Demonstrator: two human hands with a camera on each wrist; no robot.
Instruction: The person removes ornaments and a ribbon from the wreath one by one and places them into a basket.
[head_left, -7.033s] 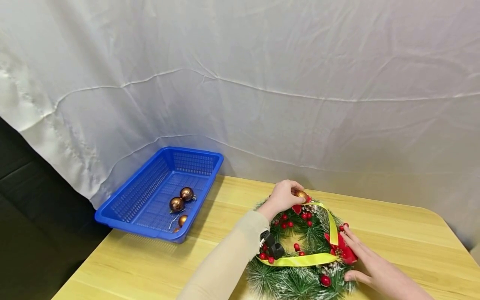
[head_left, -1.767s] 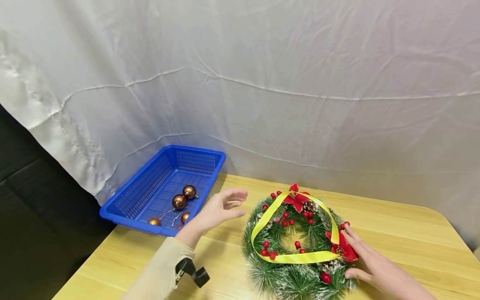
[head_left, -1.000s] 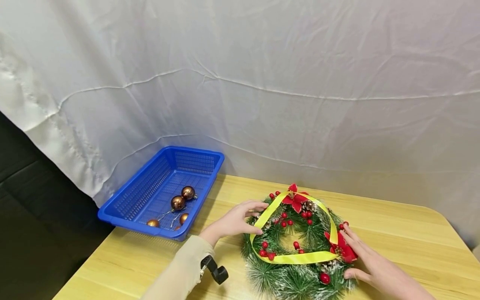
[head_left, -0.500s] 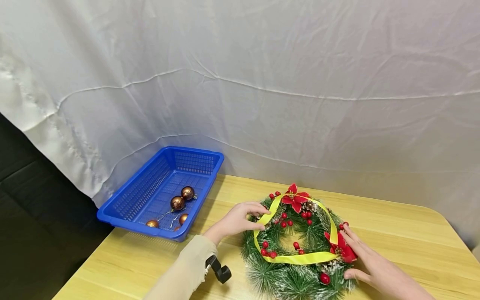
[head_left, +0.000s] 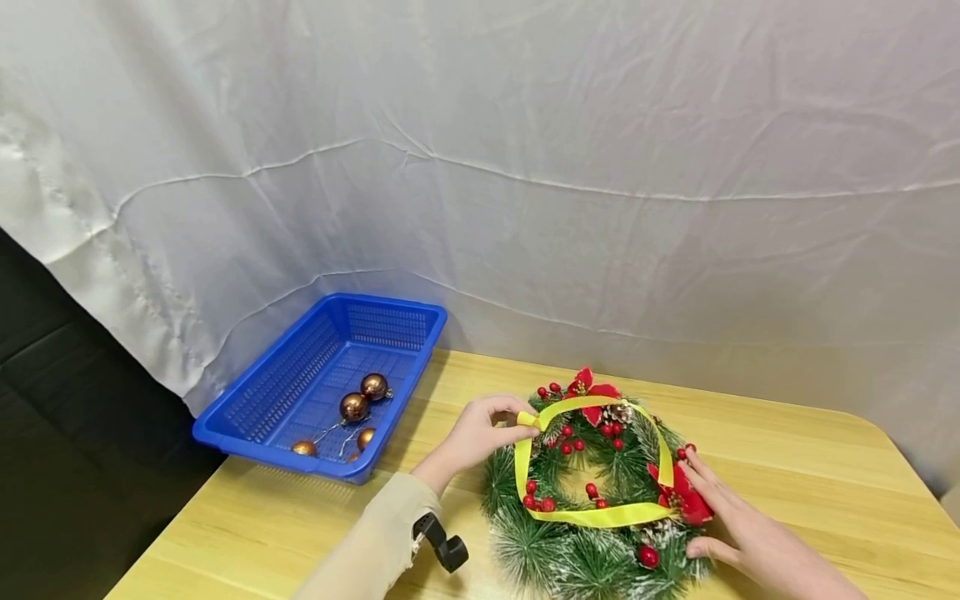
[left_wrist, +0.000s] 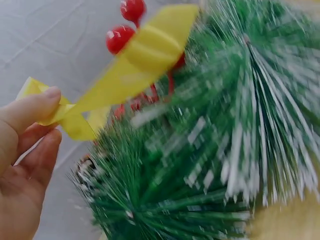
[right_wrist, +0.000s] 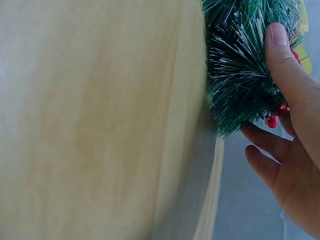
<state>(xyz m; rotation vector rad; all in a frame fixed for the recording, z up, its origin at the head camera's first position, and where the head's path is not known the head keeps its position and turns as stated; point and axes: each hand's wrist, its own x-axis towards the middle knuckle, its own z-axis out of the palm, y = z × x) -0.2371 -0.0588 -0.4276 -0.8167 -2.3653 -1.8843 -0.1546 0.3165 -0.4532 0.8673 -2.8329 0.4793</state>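
A green wreath [head_left: 528, 546] with snowy tips, red berries, pine cones and red flowers lies on the table. A yellow ribbon [head_left: 600, 517] loops over it. My left hand [head_left: 476, 433] pinches a folded end of the ribbon between thumb and fingers at the wreath's upper left; the left wrist view shows the ribbon [left_wrist: 140, 60] stretched away from the fingertips. My right hand [head_left: 738, 529] rests against the wreath's right side by a red flower [head_left: 688, 497]. In the right wrist view its thumb lies on the greenery [right_wrist: 240, 70], its fingers extended beside the edge.
A blue plastic basket [head_left: 251, 392] stands on the table's left side. It holds shiny brown baubles [head_left: 354, 407] and gold ones [head_left: 303, 447] with strings. A pale curtain [head_left: 525, 167] hangs behind the wooden table [head_left: 810, 450].
My left hand has left the gold bauble in the basket, come back to the wreath and taken hold of the ribbon, lifting its left part inward. The right hand has stayed put.
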